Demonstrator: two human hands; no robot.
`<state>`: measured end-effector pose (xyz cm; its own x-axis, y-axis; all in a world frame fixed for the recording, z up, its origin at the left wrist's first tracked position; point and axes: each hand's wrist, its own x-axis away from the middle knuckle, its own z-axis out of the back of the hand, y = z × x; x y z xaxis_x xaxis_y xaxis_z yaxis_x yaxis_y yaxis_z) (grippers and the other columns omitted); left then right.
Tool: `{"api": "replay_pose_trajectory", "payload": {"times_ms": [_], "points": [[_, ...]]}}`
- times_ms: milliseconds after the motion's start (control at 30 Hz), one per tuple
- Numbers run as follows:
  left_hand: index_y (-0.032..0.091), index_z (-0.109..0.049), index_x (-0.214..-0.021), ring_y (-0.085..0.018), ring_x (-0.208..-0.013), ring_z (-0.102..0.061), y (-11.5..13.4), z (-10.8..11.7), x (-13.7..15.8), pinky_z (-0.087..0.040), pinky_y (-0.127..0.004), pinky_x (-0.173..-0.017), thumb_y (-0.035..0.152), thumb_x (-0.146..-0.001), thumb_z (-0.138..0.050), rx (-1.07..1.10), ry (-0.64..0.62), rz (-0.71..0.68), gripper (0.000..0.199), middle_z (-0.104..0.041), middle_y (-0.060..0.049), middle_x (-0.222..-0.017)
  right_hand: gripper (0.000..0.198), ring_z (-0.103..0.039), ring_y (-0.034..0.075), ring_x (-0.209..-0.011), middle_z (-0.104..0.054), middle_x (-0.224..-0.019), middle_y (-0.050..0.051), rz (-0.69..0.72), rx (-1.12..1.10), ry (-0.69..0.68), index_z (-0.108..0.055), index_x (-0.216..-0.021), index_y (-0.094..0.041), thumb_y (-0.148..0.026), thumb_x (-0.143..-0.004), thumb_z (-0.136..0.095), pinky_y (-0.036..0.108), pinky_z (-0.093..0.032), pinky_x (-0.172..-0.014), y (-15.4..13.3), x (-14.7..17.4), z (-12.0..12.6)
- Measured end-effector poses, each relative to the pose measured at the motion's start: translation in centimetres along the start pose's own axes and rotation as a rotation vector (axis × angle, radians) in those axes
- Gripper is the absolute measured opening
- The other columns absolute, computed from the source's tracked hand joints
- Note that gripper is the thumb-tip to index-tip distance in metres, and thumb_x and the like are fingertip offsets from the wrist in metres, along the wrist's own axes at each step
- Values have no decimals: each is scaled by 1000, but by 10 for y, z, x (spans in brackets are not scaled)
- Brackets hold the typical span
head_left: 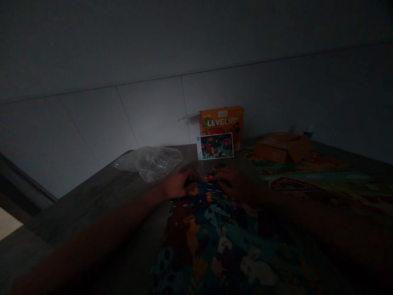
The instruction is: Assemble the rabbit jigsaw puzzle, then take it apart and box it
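A large colourful jigsaw puzzle [208, 229], with rabbits and plants in its picture, lies in front of me on the grey table. At the left of its far end is my left hand [181, 182], fingers bent and closed on the puzzle's edge. Across from it, my right hand [233, 182] is closed on the right side of the same end, its fingers curled and somewhat blurred. Thin gaps show between pieces there. Just beyond the hands, a white-bordered picture card [216, 146] leans upright. Dim light hides the fingertips.
An orange "LEVEL UP!" box [222, 119] stands behind the card with a flap open. Crumpled clear plastic bag [150, 159] lies at left. Another orange box [282, 147] rests at right on colourful printed sheets [322, 184]. The wall borders the table's far side.
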<state>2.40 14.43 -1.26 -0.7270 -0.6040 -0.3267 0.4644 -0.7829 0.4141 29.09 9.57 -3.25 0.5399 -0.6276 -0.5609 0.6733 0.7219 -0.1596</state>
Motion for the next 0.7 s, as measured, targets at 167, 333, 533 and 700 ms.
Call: {"api": "replay_pose_trajectory", "payload": {"times_ms": [167,333,533,700], "points": [[18,-69,-101,-30,-107,-50,2,-2,-1,-37,-46,-99,15,-75,-64,-44,22,-55,26,-60,-11,-107,26,-61,24,-101,-69,-104,9,-7,-2,-6,-67,-105,-18,-14,-85,-50,39,-46,-90,-2,0,1],[21,-74,-90,-27,-107,-55,-1,-3,-2,-39,-41,-98,19,-79,-65,71,13,-77,15,-65,-8,-105,29,-61,24,-98,-68,-101,10,-49,-30,17,-64,-110,-18,-16,-84,-51,39,-48,-86,-4,0,2],[17,-69,-102,-19,-80,-64,-24,-2,-7,-49,-28,-68,19,-80,-55,254,158,-8,25,-68,-7,-94,37,-61,21,-79,-65,-88,9,-165,-139,86,-52,-123,-17,-17,-86,-49,32,-50,-74,-6,0,3],[14,-67,-91,-15,-67,-59,-28,-2,-5,-43,-23,-57,10,-74,-46,244,209,18,27,-65,-5,-81,30,-61,19,-84,-63,-96,8,-27,-105,-24,-68,-103,-20,-12,-85,-46,31,-49,-75,-2,-1,4]]}}
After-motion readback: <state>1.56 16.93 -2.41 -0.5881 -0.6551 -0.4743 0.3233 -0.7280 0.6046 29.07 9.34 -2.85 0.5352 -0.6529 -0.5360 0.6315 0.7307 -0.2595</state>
